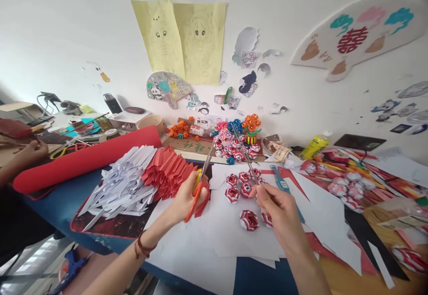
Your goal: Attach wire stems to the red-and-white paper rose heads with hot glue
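Observation:
My left hand (187,192) is closed around scissors (197,197) with orange and yellow handles, their blades pointing up and away. In my right hand (277,201), thumb and fingers pinch a slim metal tool (246,152) that looks like tweezers, its long end pointing away from me. Several red-and-white rolled paper flowers (249,220) lie on white paper (200,246) between and beyond my hands; my right hand partly hides some. Left of my left hand are a pile of folded red paper strips (169,170) and a pile of white paper strips (123,183).
A red roll (90,159) lies at the left, near another person's hand (35,152). Finished paper flowers (234,145) crowd the back by the wall. At the right are a blue cutter-like tool (283,183), paper sheets, scraps and a yellow bottle (316,144).

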